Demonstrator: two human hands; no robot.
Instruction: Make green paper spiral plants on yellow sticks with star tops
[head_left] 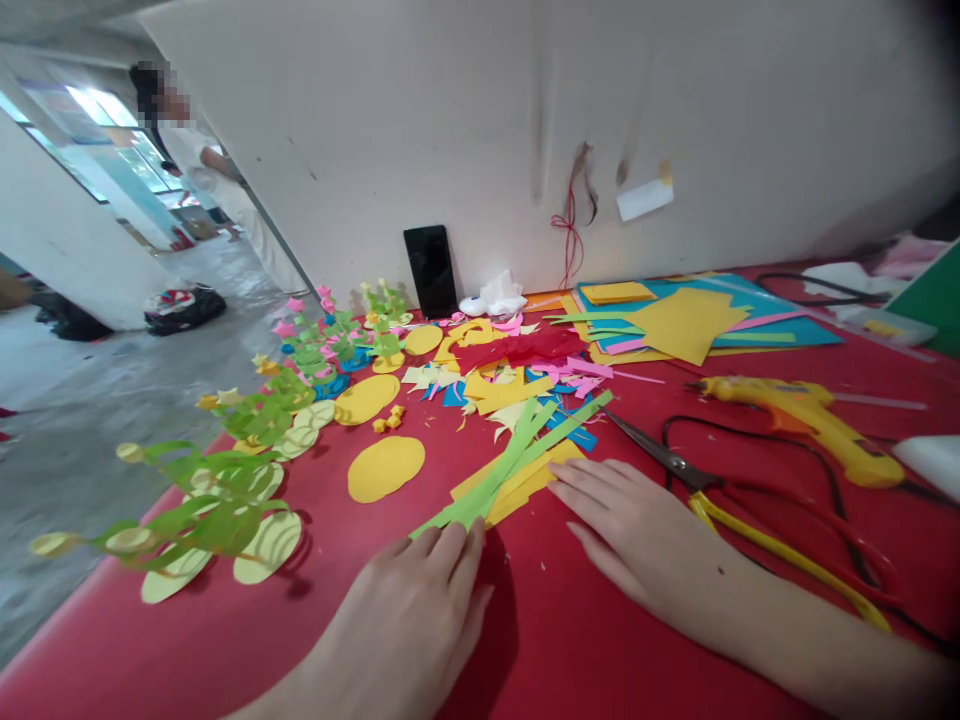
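Note:
My left hand (409, 620) lies flat on the red table (570, 640), fingers together and stretched out, its tips touching the near end of a bundle of green paper strips (517, 455). My right hand (637, 535) also lies flat and open, its fingertips at the edge of the yellow paper (517, 485) under those strips. Neither hand holds anything. Yellow-handled scissors (697, 490) lie just right of my right hand.
A yellow glue gun (810, 420) with black cord lies at right. Stacked coloured sheets (682, 320), paper scraps, yellow ovals (385, 467) and green paper plant figures (217, 500) cover the table. A phone (430, 270) leans on the wall. A person stands far left.

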